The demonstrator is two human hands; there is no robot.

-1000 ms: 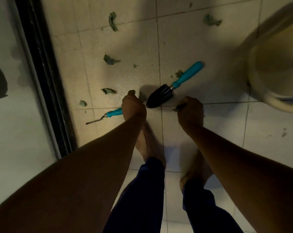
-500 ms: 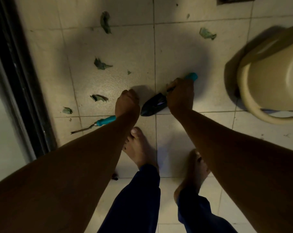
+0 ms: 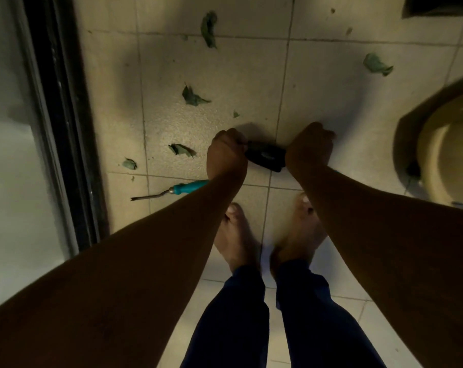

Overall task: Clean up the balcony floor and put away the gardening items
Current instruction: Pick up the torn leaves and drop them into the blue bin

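The right hand (image 3: 311, 148) is gripping the trowel (image 3: 264, 156), its blade lying between both hands; the left hand (image 3: 226, 152) is clenching at the blade's tip. Lifting level is advisable, leaving the fork (image 3: 172, 189) beneath the left forearm.

No legible text, labels, brand marks, numbers or signs anywhere in the head view. Checked: the black metal trowel blade (image 3: 264, 156) at frame centre shows only a pale glint, not lettering; the teal plastic handle of the small hand fork (image 3: 190, 186) at centre left is unmarked as far as visible; the cream plastic tub (image 3: 434, 160) at the right edge carries no readable marking. Lighting is dim and the picture soft.
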